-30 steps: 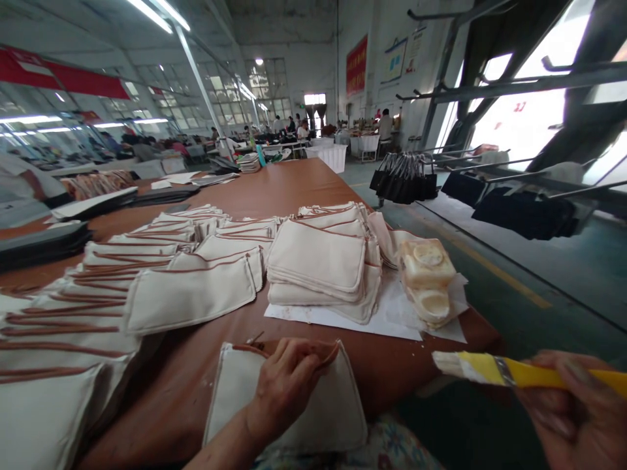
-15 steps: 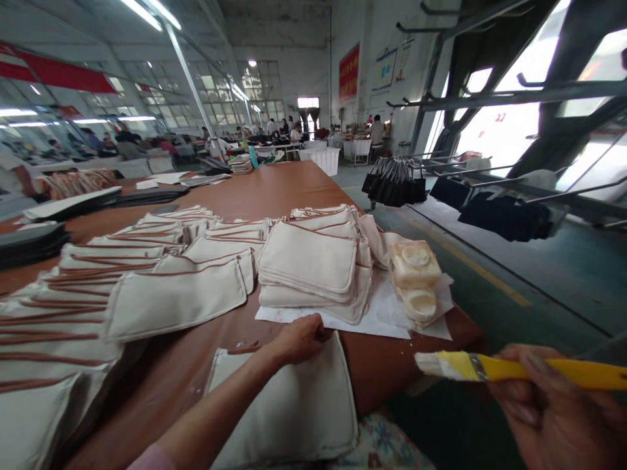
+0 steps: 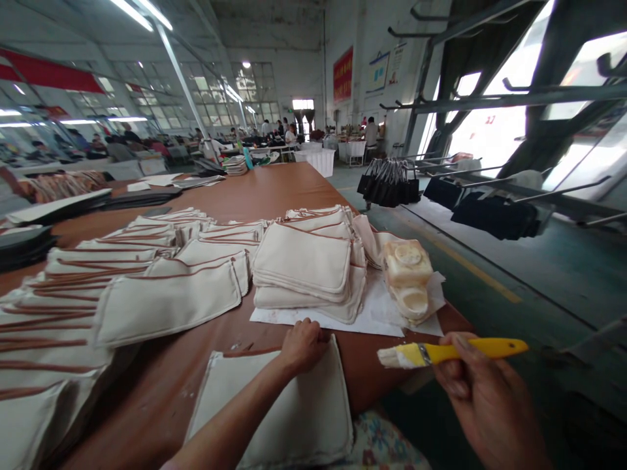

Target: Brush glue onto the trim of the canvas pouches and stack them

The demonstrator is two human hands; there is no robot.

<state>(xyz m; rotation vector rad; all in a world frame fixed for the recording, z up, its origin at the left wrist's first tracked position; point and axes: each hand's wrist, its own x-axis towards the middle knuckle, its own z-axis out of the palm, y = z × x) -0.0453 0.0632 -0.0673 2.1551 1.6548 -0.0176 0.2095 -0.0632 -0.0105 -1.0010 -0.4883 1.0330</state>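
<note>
My right hand [image 3: 482, 388] is closed around the yellow handle of a paintbrush [image 3: 441, 352], whose whitish bristles point left past the table's edge. My left hand [image 3: 304, 346] has its fingers curled at the top edge of a cream pouch [image 3: 294, 418] with brown trim. That pouch lies at the table's front edge, partly covered by my forearm; my fingertips are mostly hidden. Just beyond it, a stack of cream pouches [image 3: 301, 258] rests on white paper [image 3: 279, 316]. A yellowed plastic container [image 3: 407, 264] with a cut opening stands right of the stack.
Rows of overlapping cream pouches [image 3: 166, 303] cover the left of the brown table [image 3: 289, 183]. Dark stacked pieces [image 3: 140, 198] lie farther back. Beyond the right edge, a metal rack [image 3: 539, 194] carries dark items. People work in the background.
My right hand has moved left with the paintbrush, bringing the bristles nearer the pouch. My left hand stays at the pouch's top edge. The view has shifted slightly.
</note>
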